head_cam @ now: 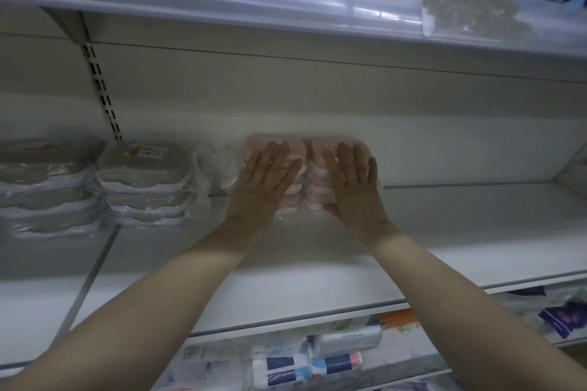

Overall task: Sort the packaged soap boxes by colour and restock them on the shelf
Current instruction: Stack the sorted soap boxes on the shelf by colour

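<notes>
Grey packs [143, 174] are stacked at the left of the shelf [444, 232]. Pink packs [319, 149] just beside them are pressed by the left hand [263, 181] and right hand [352, 187], each grip flat, fingers straight, clamped on nothing. Sorting seems partly done.

Two stacks of plastic-wrapped pink soap boxes stand at centre frame, the left pink stack [254, 146] and the right pink stack [320, 149], with two hands on them: left hand [263, 181], right hand [352, 184]. At 9 o'clock are two grey stacks, the near grey stack [144, 168] and the far grey stack [47, 174]. Boxes per stack cannot be counted. At 5 o'clock lie several blue-and-white packets [336, 365].
</notes>
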The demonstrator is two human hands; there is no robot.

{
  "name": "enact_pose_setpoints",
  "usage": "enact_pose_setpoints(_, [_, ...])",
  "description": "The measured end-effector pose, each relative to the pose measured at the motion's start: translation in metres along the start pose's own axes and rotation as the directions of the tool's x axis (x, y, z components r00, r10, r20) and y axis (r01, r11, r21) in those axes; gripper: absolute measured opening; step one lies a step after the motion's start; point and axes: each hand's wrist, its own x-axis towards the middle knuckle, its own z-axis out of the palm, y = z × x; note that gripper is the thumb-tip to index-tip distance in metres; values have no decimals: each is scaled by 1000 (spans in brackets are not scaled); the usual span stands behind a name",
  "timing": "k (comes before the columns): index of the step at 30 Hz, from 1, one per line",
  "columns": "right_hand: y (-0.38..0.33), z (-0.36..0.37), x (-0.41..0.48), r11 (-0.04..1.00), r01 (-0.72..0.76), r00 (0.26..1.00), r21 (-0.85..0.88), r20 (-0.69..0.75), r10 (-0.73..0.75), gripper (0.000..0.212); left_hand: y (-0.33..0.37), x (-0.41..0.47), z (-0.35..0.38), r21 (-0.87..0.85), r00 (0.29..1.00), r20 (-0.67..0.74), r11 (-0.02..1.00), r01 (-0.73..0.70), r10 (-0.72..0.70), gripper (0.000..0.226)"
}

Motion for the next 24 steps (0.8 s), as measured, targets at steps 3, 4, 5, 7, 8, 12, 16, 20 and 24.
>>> enact_pose_setpoints(3, [-8,9,13,997,-50,998,-61,41,53,125,-3,3,10,17,998,-69,1000,-13,14,65])
enact_pose_setpoints(4, [-9,13,15,996,-55,998,-67,37,57,124,-3,3,11,14,996,-83,1000,-18,20,66])
enact_pose_setpoints(5, [-8,16,17,996,-52,998,-67,27,54,124,-3,4,12,13,996,-90,1000,-24,25,66])
enact_pose_setpoints(7, [-7,16,17,998,-35,999,-57,17,36,124,-3,3,14,18,994,-105,999,-29,31,65])
enact_pose_setpoints(8, [-6,15,16,998,-28,999,-50,14,29,125,-1,3,15,24,994,-110,999,-23,26,64])
enact_pose_setpoints(12, [-3,-5,11,1000,3,999,-8,34,-2,129,4,3,-6,51,1000,10,999,-1,0,74])
enact_pose_setpoints(16, [-2,-28,5,998,17,999,56,41,-19,113,10,-4,-47,87,977,203,995,49,-66,82])
enact_pose_setpoints(20, [-12,-51,-4,993,75,997,93,3,-76,93,9,-26,-78,66,993,112,998,15,-22,48])
enact_pose_setpoints(24, [-36,-77,-15,980,121,993,157,-11,-120,87,-2,-62,-115,18,995,101,1000,10,-12,59])
